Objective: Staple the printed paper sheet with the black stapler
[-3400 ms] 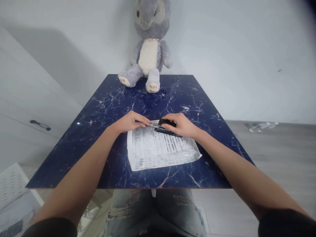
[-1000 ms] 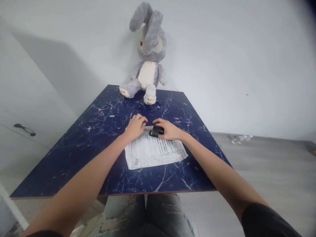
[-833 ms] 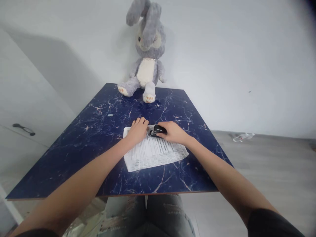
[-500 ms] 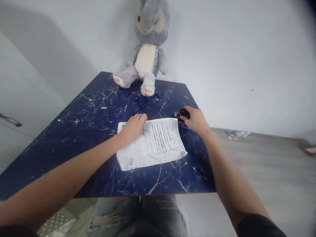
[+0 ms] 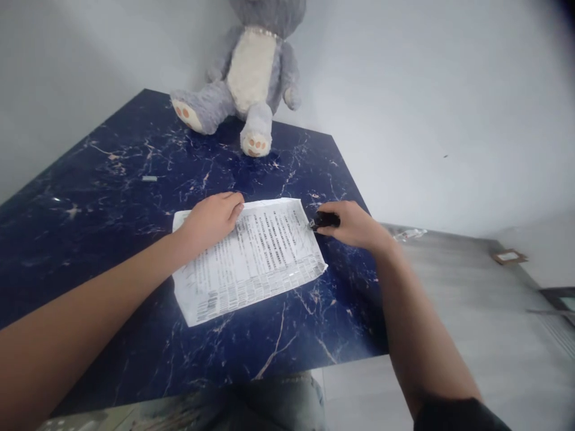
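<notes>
Printed sheets of paper (image 5: 269, 245) lie on the dark blue marbled table (image 5: 112, 239). On their upper left part rests my left hand (image 5: 215, 216), its fingers curled together at the top edge; whether they pinch the paper is hidden. My right hand (image 5: 353, 222) is closed around a small black tool (image 5: 327, 220), which looks like a stapler. The tool's front end is at the right edge of the paper, near the upper right corner.
A large grey plush toy (image 5: 251, 72) sits at the table's far edge against the wall. A small pale strip (image 5: 150, 178) lies left of it on the table. On the floor at right are a clear plastic item (image 5: 411, 234) and a brown box (image 5: 509, 257).
My right hand has brought the black tool from above the paper's top right corner down to its right edge. The whole view has shifted, and the paper appears nearer.
</notes>
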Motion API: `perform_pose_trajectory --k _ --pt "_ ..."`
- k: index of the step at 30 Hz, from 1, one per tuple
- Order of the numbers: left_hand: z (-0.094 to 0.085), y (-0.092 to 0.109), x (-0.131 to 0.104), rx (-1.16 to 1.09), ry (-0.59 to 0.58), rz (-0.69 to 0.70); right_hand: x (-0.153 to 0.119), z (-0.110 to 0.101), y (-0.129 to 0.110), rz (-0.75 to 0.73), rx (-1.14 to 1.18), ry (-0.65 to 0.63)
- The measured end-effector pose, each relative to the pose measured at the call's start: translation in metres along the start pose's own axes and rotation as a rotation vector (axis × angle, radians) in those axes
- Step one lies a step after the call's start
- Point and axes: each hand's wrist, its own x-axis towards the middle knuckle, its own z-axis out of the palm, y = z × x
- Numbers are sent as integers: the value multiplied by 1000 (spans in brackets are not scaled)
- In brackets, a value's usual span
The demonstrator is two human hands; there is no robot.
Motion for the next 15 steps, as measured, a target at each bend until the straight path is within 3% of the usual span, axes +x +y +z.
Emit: perform_pose_trajectory --k 9,13,15 --pt "1 6 -3 -54 0 33 1 6 -19 -96 126 -18" --pt "2 5 -3 -69 3 41 7 22 -28 -72 142 265" --pt "2 5 -2 -74 1 44 11 33 -31 -61 68 344"
